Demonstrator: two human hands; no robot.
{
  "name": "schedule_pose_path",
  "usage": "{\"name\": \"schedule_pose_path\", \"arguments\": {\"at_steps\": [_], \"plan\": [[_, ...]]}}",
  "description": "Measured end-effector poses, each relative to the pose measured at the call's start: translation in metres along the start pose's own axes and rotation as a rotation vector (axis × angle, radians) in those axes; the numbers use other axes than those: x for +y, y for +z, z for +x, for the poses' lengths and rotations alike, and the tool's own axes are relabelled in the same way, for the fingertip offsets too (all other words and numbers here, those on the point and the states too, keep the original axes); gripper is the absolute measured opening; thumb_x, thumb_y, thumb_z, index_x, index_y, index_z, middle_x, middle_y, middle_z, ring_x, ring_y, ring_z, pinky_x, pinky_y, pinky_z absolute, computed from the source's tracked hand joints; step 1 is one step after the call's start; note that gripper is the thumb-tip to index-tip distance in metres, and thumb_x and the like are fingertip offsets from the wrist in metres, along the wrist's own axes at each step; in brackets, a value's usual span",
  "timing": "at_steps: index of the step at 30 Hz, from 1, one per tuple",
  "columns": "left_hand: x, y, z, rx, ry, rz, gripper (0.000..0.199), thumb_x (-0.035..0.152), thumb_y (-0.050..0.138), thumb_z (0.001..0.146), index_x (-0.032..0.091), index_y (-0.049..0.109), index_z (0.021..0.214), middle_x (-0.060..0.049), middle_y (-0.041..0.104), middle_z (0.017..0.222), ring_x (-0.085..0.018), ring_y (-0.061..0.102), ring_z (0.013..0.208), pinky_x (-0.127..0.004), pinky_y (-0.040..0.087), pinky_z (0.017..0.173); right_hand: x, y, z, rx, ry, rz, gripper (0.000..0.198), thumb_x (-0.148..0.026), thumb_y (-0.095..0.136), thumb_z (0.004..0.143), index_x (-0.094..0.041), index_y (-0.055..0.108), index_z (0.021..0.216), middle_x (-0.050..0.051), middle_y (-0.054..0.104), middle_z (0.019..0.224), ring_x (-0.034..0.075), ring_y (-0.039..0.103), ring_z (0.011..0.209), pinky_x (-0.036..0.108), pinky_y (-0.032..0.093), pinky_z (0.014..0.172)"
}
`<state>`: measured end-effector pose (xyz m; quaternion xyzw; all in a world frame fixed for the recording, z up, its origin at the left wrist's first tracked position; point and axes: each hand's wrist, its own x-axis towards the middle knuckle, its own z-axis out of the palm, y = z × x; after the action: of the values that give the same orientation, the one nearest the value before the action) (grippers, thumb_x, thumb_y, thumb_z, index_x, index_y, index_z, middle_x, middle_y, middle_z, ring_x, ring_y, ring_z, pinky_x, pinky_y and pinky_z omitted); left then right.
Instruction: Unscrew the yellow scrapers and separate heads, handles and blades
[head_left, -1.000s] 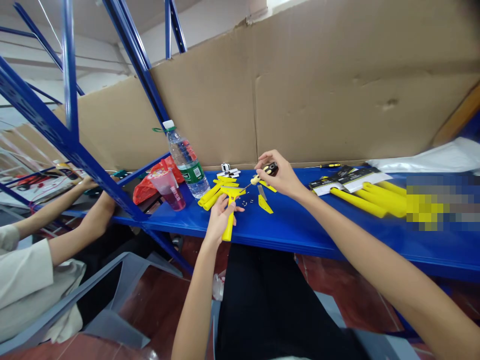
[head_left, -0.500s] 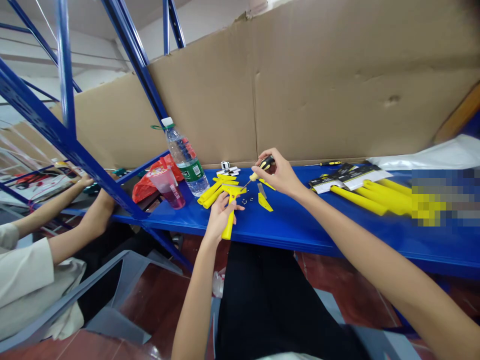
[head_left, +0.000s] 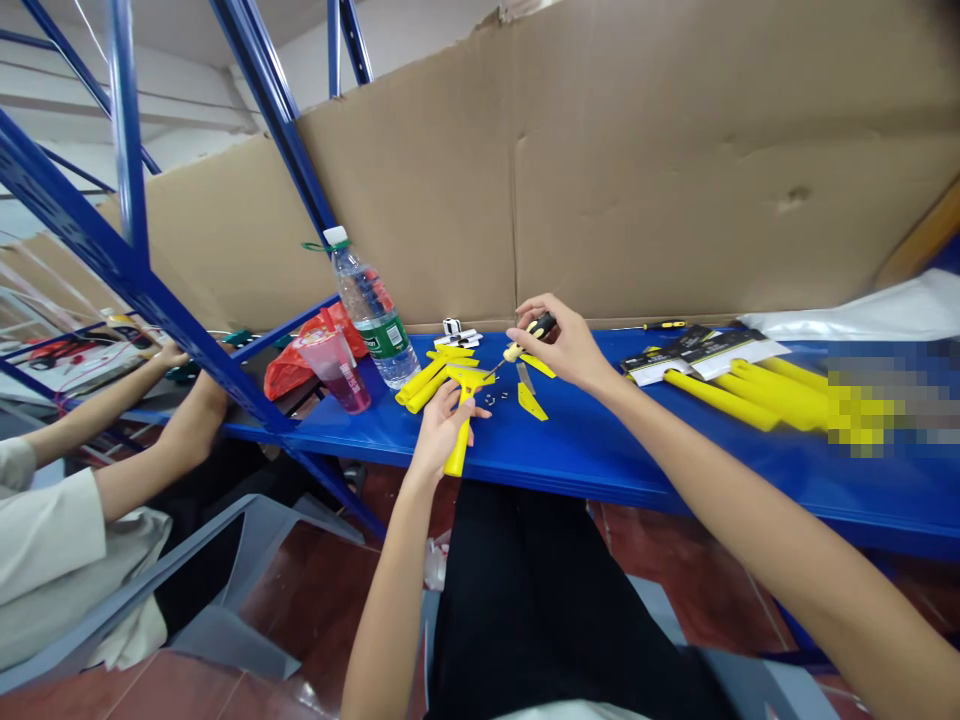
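My left hand (head_left: 439, 428) is closed around the yellow handle of a scraper (head_left: 455, 458), its wide head pointing away from me. In my right hand (head_left: 566, 345) is a screwdriver (head_left: 540, 326) with a black and yellow handle, gripped by the fingertips. Its thin shaft slants down left, the tip at the right side of the scraper head; whether it touches a screw is too small to tell. Small screws (head_left: 491, 399) lie just right of the scraper. Beyond them are a flat yellow plate (head_left: 532, 403) and a grey metal blade (head_left: 524, 376).
More yellow scraper handles (head_left: 421, 384) lie behind my left hand. A water bottle (head_left: 382, 335) and pink cup (head_left: 337, 375) stand left. Packaged yellow scrapers (head_left: 724, 400) and another screwdriver (head_left: 664, 325) lie right. Cardboard (head_left: 637, 170) backs the blue table (head_left: 600, 440). A co-worker's arms (head_left: 157, 445) are left.
My right hand and the screwdriver have shifted slightly to the right, with the shaft lying a little flatter. My left hand still holds the scraper in about the same spot.
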<state>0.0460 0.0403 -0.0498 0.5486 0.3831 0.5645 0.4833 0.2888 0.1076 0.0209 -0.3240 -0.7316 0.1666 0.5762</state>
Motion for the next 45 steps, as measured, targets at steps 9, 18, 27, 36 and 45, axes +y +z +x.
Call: {"name": "schedule_pose_path", "arguments": {"at_steps": [9,18,27,36,45], "plan": [[0.004,0.0,-0.002,-0.001,0.012,-0.009,0.059,0.047,0.086,0.093,0.014,0.067,0.137,-0.026,0.07,0.147,-0.03,0.083,0.097,-0.02,0.047,0.043,0.0,-0.001,0.001,-0.014,-0.03,0.047,0.039,-0.041,0.08,0.093,-0.028,0.062,0.125,0.005,0.079,0.104,0.022,0.071,0.081,0.04,0.056,0.071],[0.004,0.001,-0.001,0.011,-0.003,-0.008,0.06,0.047,0.088,0.09,0.013,0.067,0.134,-0.026,0.069,0.145,-0.037,0.083,0.109,-0.02,0.046,0.042,-0.001,0.004,-0.002,0.045,0.048,0.166,0.037,-0.053,0.084,0.095,-0.028,0.062,0.11,0.002,0.076,0.1,0.016,0.066,0.058,0.035,0.055,0.052],[0.002,-0.001,-0.002,-0.016,0.0,0.04,0.057,0.047,0.088,0.091,0.015,0.071,0.135,-0.023,0.063,0.149,-0.034,0.078,0.116,-0.019,0.049,0.045,-0.009,0.012,-0.007,0.024,0.031,0.238,0.042,-0.061,0.086,0.095,-0.029,0.061,0.106,0.001,0.073,0.098,0.014,0.064,0.059,0.034,0.055,0.054],[0.002,0.0,-0.002,-0.054,0.005,0.031,0.064,0.047,0.088,0.092,0.015,0.07,0.144,-0.025,0.06,0.158,-0.039,0.078,0.119,-0.019,0.049,0.045,-0.006,0.017,-0.009,0.002,0.02,0.25,0.038,-0.056,0.084,0.097,-0.028,0.06,0.107,0.002,0.073,0.1,0.014,0.063,0.06,0.034,0.055,0.054],[-0.003,0.0,-0.003,0.016,-0.036,0.014,0.097,0.04,0.093,0.088,0.024,0.046,0.171,-0.023,0.067,0.145,-0.034,0.082,0.106,-0.019,0.052,0.048,-0.014,0.011,-0.01,-0.039,-0.145,0.065,0.027,-0.039,0.081,0.096,-0.027,0.067,0.115,0.004,0.079,0.106,0.019,0.071,0.082,0.035,0.057,0.069]]}}
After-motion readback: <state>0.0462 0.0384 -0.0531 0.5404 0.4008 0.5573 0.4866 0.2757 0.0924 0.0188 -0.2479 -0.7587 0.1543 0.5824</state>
